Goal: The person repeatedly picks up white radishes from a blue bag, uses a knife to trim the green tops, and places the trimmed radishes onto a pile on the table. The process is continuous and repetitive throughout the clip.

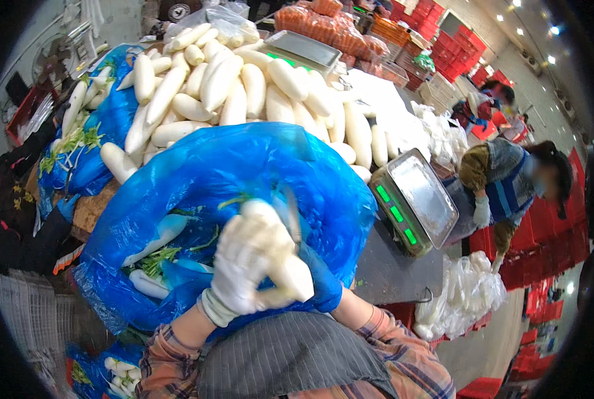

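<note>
My left hand (pixel 244 262), in a white glove, grips a white daikon radish (pixel 297 278) over the mouth of a large blue plastic bag (pixel 327 199). Close beside it is my right hand (pixel 317 279), in a blue glove, shut on a knife (pixel 293 214) whose blurred blade points away from me along the radish. A bit of green stalk shows at the radish's far end. More daikon (pixel 149 285) with leafy tops lie inside the bag. Behind the bag rises a big heap of white daikon (pixel 222 85).
A digital scale (pixel 416 194) stands right of the bag, another scale (pixel 302 50) behind the heap. At left is a second blue bag (pixel 112 114) of leafy daikon, near another person's blue-gloved hand (pixel 68 207). A co-worker (pixel 506 179) is at right, near bundled clear plastic bags (pixel 461 299).
</note>
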Demonstrator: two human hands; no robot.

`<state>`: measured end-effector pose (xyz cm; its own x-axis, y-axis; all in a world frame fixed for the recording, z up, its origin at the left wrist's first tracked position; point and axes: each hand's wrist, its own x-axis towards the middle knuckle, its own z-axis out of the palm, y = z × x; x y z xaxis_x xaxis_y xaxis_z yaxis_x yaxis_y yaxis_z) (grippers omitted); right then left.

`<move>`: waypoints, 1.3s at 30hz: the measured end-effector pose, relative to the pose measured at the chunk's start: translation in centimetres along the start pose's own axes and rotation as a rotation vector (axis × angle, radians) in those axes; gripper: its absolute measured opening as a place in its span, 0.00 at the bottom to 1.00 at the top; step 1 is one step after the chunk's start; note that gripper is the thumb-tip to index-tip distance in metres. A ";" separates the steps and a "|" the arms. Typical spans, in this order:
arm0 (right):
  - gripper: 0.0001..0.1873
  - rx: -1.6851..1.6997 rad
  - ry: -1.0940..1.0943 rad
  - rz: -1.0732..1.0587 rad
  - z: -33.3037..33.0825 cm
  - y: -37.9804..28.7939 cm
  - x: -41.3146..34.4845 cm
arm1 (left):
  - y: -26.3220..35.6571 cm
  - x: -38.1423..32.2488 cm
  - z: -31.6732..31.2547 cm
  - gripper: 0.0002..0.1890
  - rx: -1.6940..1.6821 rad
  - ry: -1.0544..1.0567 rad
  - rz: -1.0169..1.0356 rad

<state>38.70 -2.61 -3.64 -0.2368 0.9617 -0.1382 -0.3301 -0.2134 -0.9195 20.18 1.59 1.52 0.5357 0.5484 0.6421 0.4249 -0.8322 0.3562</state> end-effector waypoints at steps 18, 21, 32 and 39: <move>0.11 -1.218 -0.184 -0.332 -0.8 -5.0 2.4 | -2.1 -5.1 -0.5 0.37 -1.325 -0.088 -1.153; 0.11 -1.204 -0.198 -0.277 -0.8 -4.6 2.5 | -1.8 -5.2 -0.8 0.39 -1.176 -0.143 -1.138; 0.15 -0.872 -0.154 0.335 -2.9 -3.1 0.5 | -1.7 -4.8 -3.8 0.31 -1.075 0.248 -1.031; 0.52 -0.744 -0.150 -0.247 2.8 -0.3 0.2 | 0.7 -1.6 1.3 0.43 -1.477 0.664 -0.860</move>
<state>36.20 -2.88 -2.32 -0.3743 0.9215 0.1037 0.2951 0.2244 -0.9287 20.55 0.25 -0.15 0.0421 0.9989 -0.0204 -0.7186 0.0445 0.6940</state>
